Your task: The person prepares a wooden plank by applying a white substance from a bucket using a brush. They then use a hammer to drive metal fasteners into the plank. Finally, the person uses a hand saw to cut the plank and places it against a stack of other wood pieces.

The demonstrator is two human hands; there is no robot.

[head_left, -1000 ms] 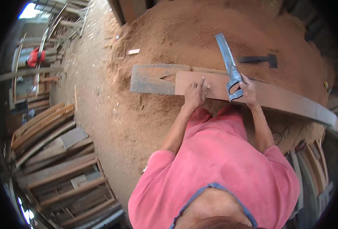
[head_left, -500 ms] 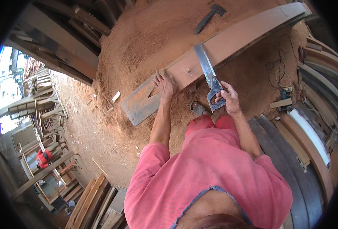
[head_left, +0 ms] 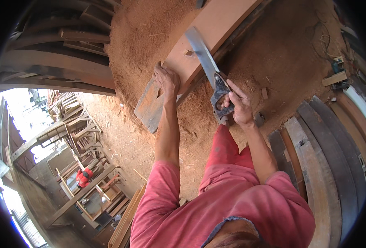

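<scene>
A long reddish-brown wooden plank [head_left: 222,25] slants across the upper middle, its weathered grey near-left end [head_left: 148,109] showing a dark V-shaped notch. My left hand [head_left: 166,79] presses on the plank close to that end, fingers bent at its far edge. A small wooden peg [head_left: 187,52] stands up from the plank's face just beyond this hand. My right hand [head_left: 240,105] grips the dark handle of a handsaw [head_left: 201,51], index finger stretched along it. The saw's blade slants over the plank beside the peg; whether its teeth touch the peg, I cannot tell.
Sawdust [head_left: 139,45] covers the ground around the plank. Dark timbers [head_left: 59,62] are stacked at the upper left, and curved boards [head_left: 319,165] lie at the right. A power tool [head_left: 338,68] with a cord sits at the far right. Wooden frames surround a red object [head_left: 84,177] at left.
The handsaw has moved left along the plank, its blade now closer to the peg. My left hand's fingers are more bent. The view has shifted, leaving only the hammer's end at the top.
</scene>
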